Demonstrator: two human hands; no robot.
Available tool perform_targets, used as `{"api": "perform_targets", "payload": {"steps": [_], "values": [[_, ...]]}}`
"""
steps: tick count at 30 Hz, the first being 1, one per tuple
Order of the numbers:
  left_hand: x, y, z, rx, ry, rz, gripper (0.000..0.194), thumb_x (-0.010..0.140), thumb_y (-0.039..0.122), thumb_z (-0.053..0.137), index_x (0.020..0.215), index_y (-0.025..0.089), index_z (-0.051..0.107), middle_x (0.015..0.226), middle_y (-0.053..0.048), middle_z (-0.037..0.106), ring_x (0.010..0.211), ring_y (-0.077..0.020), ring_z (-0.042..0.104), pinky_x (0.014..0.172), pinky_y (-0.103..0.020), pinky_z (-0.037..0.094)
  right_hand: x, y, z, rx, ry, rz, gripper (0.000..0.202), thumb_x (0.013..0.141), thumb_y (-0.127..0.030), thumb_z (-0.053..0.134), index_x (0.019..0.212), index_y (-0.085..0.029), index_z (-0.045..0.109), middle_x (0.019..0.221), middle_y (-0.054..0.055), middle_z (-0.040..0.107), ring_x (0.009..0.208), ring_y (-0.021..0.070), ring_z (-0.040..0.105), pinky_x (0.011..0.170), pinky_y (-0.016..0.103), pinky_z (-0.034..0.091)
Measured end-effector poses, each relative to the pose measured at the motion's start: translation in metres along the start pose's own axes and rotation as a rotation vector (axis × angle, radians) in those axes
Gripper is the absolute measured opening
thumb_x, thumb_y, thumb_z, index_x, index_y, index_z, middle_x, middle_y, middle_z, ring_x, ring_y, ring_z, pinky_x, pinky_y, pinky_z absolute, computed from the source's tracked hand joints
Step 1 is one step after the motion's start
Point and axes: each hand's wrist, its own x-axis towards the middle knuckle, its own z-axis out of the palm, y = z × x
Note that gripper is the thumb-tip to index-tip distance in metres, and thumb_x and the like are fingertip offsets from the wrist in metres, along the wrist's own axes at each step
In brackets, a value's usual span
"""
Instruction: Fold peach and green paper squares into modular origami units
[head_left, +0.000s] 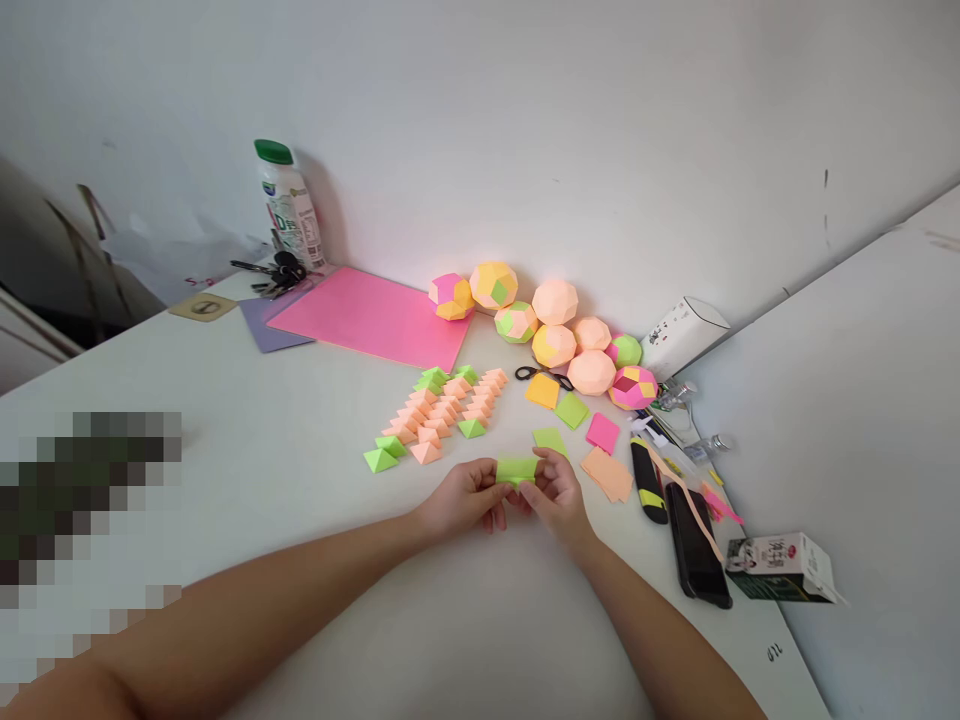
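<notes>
Between my two hands, above the white table [247, 440], is a small light-green paper [516, 468] with a fold along its lower edge. My left hand [471, 495] pinches its left side, and my right hand [556, 495] grips the right side, thumb at the fold. Just behind the right fingers lies a green sheet [550, 438]. To the left stand rows of folded paper units [439, 410], peach and green. Right of my hands is a stack of peach sheets [607, 474], with pink [602, 432], green [572, 410] and orange [542, 391] sheets beyond.
Several paper balls [553, 345] line the wall, with black scissors [529, 373] before them. A pink sheet [367, 315], keys [281, 272] and a white bottle [291, 205] sit back left. At right are a box cutter [648, 482], a phone [697, 545] and a drink carton [780, 567].
</notes>
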Motion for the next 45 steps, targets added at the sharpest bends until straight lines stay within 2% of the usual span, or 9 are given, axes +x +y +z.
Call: {"api": "perform_targets", "payload": {"steps": [2, 4, 7, 19, 25, 31, 39, 43, 45], "values": [[0.0, -0.001, -0.001, -0.026, 0.0, 0.015, 0.03, 0.078, 0.044, 0.058, 0.085, 0.016, 0.052, 0.078, -0.004, 0.069, 0.05, -0.0113, 0.061, 0.044, -0.022, 0.046, 0.001, -0.004, 0.001, 0.028, -0.051, 0.022, 0.036, 0.075, -0.029, 0.067, 0.107, -0.023, 0.051, 0.081, 0.0, 0.057, 0.056, 0.0101, 0.056, 0.049, 0.023, 0.047], [0.001, -0.002, -0.001, -0.04, -0.006, 0.024, 0.03, 0.078, 0.044, 0.058, 0.085, 0.016, 0.052, 0.075, -0.004, 0.069, 0.05, -0.0115, 0.061, 0.044, -0.022, 0.046, 0.002, -0.008, 0.001, -0.01, -0.131, 0.037, 0.018, 0.078, -0.032, 0.064, 0.089, -0.019, 0.058, 0.074, 0.0, 0.055, 0.057, 0.0103, 0.054, 0.051, 0.023, 0.046], [0.001, -0.002, -0.001, -0.047, -0.013, 0.026, 0.03, 0.078, 0.045, 0.059, 0.085, 0.016, 0.052, 0.073, -0.003, 0.068, 0.05, -0.0116, 0.061, 0.044, -0.022, 0.046, 0.003, -0.012, 0.001, -0.08, -0.178, 0.033, 0.018, 0.081, -0.032, 0.06, 0.073, -0.016, 0.059, 0.071, 0.0, 0.053, 0.057, 0.0102, 0.052, 0.051, 0.023, 0.043], [-0.001, 0.0, 0.0, 0.03, -0.005, -0.01, 0.03, 0.077, 0.045, 0.058, 0.081, 0.017, 0.052, 0.075, -0.002, 0.066, 0.05, -0.0119, 0.061, 0.044, -0.022, 0.045, 0.001, -0.005, -0.004, -0.112, -0.148, 0.074, 0.026, 0.08, -0.039, 0.06, 0.068, -0.016, 0.059, 0.066, 0.001, 0.056, 0.051, 0.0108, 0.052, 0.047, 0.024, 0.044], [-0.003, 0.002, 0.001, 0.077, -0.029, -0.035, 0.029, 0.079, 0.045, 0.055, 0.077, 0.017, 0.051, 0.064, 0.0, 0.063, 0.047, -0.012, 0.059, 0.042, -0.022, 0.043, 0.0, -0.003, -0.006, -0.149, -0.131, 0.066, 0.028, 0.079, -0.04, 0.061, 0.064, -0.016, 0.058, 0.06, -0.001, 0.053, 0.048, 0.0106, 0.052, 0.046, 0.023, 0.044], [-0.006, 0.005, 0.001, 0.154, -0.048, -0.015, 0.027, 0.083, 0.042, 0.049, 0.074, 0.017, 0.051, 0.054, 0.002, 0.06, 0.042, -0.0108, 0.054, 0.042, -0.022, 0.041, 0.001, -0.008, -0.004, -0.136, -0.195, 0.041, 0.022, 0.079, -0.034, 0.06, 0.067, -0.016, 0.059, 0.061, -0.001, 0.054, 0.051, 0.0109, 0.051, 0.048, 0.024, 0.043], [-0.007, 0.005, 0.002, 0.204, -0.083, 0.009, 0.018, 0.082, 0.032, 0.048, 0.072, 0.018, 0.05, 0.052, 0.003, 0.057, 0.044, -0.0105, 0.053, 0.043, -0.021, 0.039, -0.001, -0.012, 0.0, -0.094, -0.299, 0.044, 0.013, 0.076, -0.024, 0.058, 0.085, -0.015, 0.062, 0.066, 0.002, 0.059, 0.059, 0.0139, 0.054, 0.054, 0.026, 0.044], [-0.008, 0.008, 0.002, 0.198, -0.108, 0.015, 0.018, 0.081, 0.03, 0.048, 0.07, 0.017, 0.052, 0.053, 0.003, 0.056, 0.043, -0.0092, 0.052, 0.042, -0.02, 0.038, -0.001, -0.008, -0.002, -0.073, -0.232, 0.061, 0.004, 0.071, -0.02, 0.058, 0.073, -0.016, 0.059, 0.062, 0.0, 0.055, 0.054, 0.0118, 0.05, 0.049, 0.024, 0.042], [-0.007, 0.009, 0.001, 0.169, -0.109, -0.001, 0.02, 0.082, 0.032, 0.048, 0.071, 0.017, 0.054, 0.053, 0.004, 0.056, 0.042, -0.0091, 0.051, 0.041, -0.02, 0.038, 0.002, -0.006, -0.005, -0.037, -0.186, 0.068, 0.008, 0.069, -0.021, 0.059, 0.064, -0.017, 0.054, 0.059, -0.002, 0.051, 0.05, 0.0109, 0.049, 0.046, 0.023, 0.04]]}}
